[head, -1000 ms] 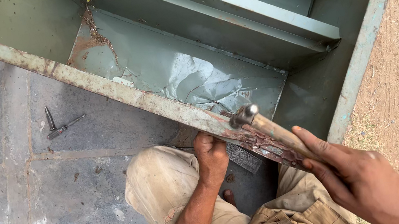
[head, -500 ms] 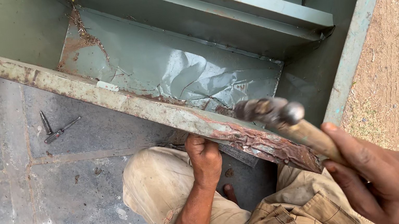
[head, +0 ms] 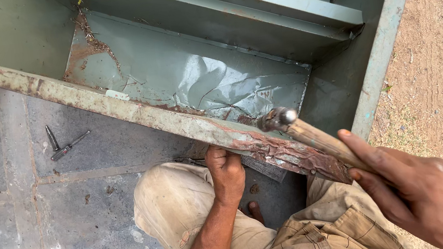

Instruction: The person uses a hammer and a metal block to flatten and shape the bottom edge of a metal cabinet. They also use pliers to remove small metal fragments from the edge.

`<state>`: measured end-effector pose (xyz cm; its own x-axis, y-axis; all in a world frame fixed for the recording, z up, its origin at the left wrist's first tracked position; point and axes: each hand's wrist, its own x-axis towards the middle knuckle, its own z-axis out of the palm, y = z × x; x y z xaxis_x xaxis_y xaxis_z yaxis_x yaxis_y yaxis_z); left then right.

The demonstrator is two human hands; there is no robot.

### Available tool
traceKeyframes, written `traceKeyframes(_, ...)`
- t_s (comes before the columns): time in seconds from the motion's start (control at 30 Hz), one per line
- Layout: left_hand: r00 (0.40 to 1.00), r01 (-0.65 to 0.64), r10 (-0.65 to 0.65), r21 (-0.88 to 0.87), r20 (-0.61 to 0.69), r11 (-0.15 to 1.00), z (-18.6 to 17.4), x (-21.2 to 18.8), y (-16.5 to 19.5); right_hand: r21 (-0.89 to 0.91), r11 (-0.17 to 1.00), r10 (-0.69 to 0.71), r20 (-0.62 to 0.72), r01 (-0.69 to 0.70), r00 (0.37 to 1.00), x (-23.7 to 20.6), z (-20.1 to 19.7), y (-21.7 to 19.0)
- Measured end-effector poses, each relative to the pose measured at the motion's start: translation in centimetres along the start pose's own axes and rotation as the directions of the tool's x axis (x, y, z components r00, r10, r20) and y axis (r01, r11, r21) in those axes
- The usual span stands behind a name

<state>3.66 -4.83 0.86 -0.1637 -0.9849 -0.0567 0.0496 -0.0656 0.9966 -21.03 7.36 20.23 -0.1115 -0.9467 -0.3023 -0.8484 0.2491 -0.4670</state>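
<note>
While the left hand [head: 226, 173] wraps its fingers over the rusted lower edge [head: 174, 120] of a grey-green metal cabinet [head: 190, 70] lying on its side, gripping it at about 6 o'clock in the view, the right hand [head: 419, 194] is closed around the wooden handle of a hammer [head: 304, 132] at 4 o'clock. Its steel head sits just above the flaking, bent stretch of that edge, near the crumpled sheet panel [head: 227, 85] behind it. As I judge it, the step in hand is beating the deformed edge flat; a further blow would call for a firm brace from the left hand and a strike well clear of those fingers. A screwdriver [head: 69, 146] and a punch lie on the concrete floor [head: 26, 230] at 9 o'clock.
</note>
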Motion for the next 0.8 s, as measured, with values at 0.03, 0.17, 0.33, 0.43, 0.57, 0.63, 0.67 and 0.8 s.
traceKeyframes(0.03,1.000,0.018,-0.018,-0.009,-0.008,1.000,0.1,-0.1,0.0,0.053,0.993,-0.097,-0.171,0.108,0.980,-0.3,0.1,0.0)
traceKeyframes(0.17,1.000,-0.005,0.005,0.010,-0.014,1.000,0.2,0.0,0.2,0.101,0.993,-0.049,-0.106,0.060,0.993,-1.0,0.7,-0.2)
traceKeyframes(0.33,1.000,-0.001,0.001,0.060,0.004,0.998,0.2,0.1,0.7,0.126,0.981,0.161,-0.102,-0.147,0.982,-1.2,0.8,-0.7)
traceKeyframes(0.43,0.997,-0.074,0.074,0.047,-0.003,0.996,0.2,0.1,1.1,0.077,0.980,-0.158,-0.256,0.183,0.954,-0.9,1.0,-0.7)
traceKeyframes(0.57,1.000,-0.003,0.004,-0.045,0.019,0.999,0.1,0.4,1.4,0.028,0.993,0.111,0.015,-0.111,0.994,0.3,1.5,-0.5)
traceKeyframes(0.63,0.998,0.066,-0.065,-0.079,0.016,0.995,0.0,0.4,1.4,0.156,0.987,-0.007,-0.162,0.033,0.987,0.5,1.3,-0.6)
traceKeyframes(0.67,1.000,0.028,-0.027,-0.045,0.006,0.999,0.0,0.5,1.4,0.137,0.979,-0.106,-0.285,0.150,0.953,0.8,1.3,-0.8)
traceKeyframes(0.8,0.997,-0.065,0.065,0.012,-0.029,0.998,0.1,0.5,0.9,0.074,0.980,-0.172,-0.172,0.187,0.970,2.0,1.1,-2.1)
